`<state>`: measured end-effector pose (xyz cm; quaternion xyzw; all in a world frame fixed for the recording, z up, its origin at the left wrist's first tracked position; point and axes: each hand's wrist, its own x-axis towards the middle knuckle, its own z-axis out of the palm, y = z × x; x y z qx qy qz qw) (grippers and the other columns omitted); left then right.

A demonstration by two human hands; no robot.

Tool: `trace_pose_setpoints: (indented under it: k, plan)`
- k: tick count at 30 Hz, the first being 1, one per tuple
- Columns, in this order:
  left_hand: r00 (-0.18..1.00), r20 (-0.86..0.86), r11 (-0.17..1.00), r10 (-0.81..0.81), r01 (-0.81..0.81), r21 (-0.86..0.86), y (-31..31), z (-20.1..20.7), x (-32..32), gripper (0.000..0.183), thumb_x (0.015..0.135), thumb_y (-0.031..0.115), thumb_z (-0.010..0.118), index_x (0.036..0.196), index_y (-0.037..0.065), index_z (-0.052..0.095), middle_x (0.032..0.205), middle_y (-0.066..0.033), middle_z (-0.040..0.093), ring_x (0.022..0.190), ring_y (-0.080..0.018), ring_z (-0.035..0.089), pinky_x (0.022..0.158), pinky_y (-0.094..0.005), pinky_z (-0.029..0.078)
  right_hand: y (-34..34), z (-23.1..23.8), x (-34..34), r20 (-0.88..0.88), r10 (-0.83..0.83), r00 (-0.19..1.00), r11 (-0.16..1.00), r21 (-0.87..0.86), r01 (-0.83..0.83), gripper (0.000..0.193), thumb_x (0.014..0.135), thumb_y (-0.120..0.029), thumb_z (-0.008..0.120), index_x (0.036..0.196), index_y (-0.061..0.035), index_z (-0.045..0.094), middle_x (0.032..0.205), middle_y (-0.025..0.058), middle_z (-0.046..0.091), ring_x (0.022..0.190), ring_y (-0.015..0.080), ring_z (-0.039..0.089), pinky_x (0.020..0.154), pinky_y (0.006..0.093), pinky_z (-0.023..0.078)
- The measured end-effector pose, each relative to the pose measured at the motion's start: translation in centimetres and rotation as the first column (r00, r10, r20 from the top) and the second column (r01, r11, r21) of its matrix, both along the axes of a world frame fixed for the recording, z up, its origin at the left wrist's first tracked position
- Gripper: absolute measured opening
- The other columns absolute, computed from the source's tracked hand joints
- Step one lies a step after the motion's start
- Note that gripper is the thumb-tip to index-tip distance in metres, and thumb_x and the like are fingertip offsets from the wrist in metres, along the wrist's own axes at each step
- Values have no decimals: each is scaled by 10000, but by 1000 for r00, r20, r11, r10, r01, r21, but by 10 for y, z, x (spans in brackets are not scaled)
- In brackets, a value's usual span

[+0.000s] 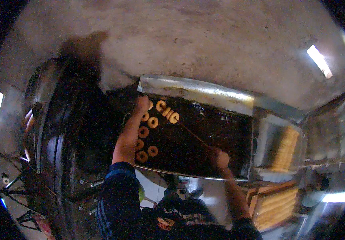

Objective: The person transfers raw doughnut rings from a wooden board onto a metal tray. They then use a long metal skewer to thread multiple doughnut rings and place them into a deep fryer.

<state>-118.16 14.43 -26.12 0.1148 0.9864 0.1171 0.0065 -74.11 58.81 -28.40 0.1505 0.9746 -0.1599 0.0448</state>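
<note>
Frying vat [236, 105] of dark oil, seen from above; all positions given relative to this vat. Ring-shaped dough pieces [153, 122] afloat in the vat's left third: a loose column near the left wall, plus three crowded together toward the far rim. Left hand [142, 105] stretched over the far-left corner, directly above the top of the column, fingers drawn together; whether anything is pinched between them cannot be told. Right hand [221, 158] at the near rim, right of centre, closed around the near end of a thin stick [192, 135]. Long axis of the stick: diagonal, from near right to far left, tip resting at the crowded three rings [174, 117]. Left hand nearer to the column of rings; stick tip nearer to the cluster. Right of the vat, well apart from both hands: a tray of stacked pale pieces [285, 148].
</note>
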Motion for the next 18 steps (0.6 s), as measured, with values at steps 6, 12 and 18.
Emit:
trace_pose_setpoints:
  k: [6,12,18]
  plan:
    - [977,-36,911,-211,210,355,-19,24,54,203,918,161,644,1026,-2,700,930,-278,709,883,-438,708,789,-517,561,-27,2,-17,-16,2,1000,977,-215,-6,409,868,-404,740,1254,-266,738,1062,134,773,914,381,739,775,514,591]
    - [997,-56,995,56,-51,85,-36,34,32,213,910,123,604,1011,-46,687,954,-269,703,921,-438,694,842,-521,565,-36,-11,-34,-26,134,991,984,122,-130,370,871,-420,727,1193,-243,759,1018,132,775,883,383,737,729,475,596]
    - [970,-215,955,-116,169,244,-69,24,20,161,908,124,619,960,-15,681,919,-230,703,883,-422,697,796,-511,556,-22,-46,-32,-168,164,972,971,-147,-189,327,933,-290,679,1245,-228,755,1138,146,763,982,352,746,815,440,607]
